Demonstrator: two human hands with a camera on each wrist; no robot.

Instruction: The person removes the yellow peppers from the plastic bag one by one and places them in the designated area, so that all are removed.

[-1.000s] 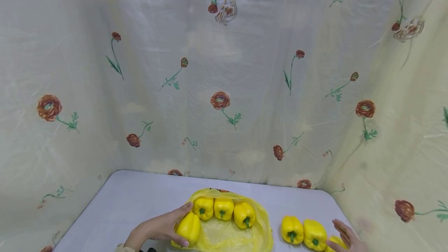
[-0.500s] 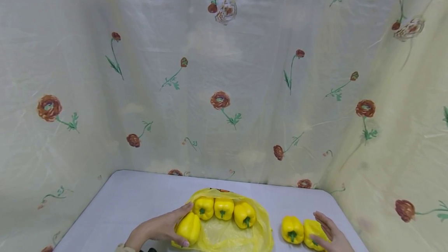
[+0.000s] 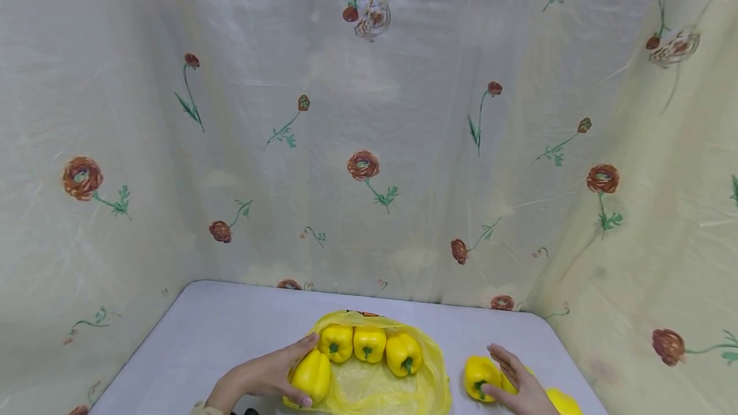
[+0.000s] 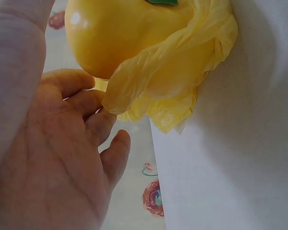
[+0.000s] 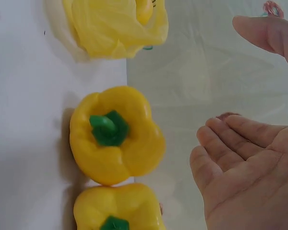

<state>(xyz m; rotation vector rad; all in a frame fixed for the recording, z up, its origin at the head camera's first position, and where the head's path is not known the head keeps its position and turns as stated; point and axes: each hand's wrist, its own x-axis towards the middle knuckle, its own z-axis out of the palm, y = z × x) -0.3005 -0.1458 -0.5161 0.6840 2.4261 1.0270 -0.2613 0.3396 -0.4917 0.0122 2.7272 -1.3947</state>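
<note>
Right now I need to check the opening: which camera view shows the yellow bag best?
The head view: most of the yellow bag shows, opening and peppers inside, only its near edge cut off. Left wrist shows just crumpled folds against one pepper; right wrist, a part at the top edge.

Back curtain (image 3: 403,114): pale grey, printed with rust-red and green flowers (image 3: 363,165), beyond the fingers (image 3: 505,357).
Side curtains (image 3: 86,261): same print, left and right of the fingers; the right one yellower.
Tabletop (image 3: 242,312): white, rounded far corners, under the fingers.
Light: soft, diffuse.
</note>
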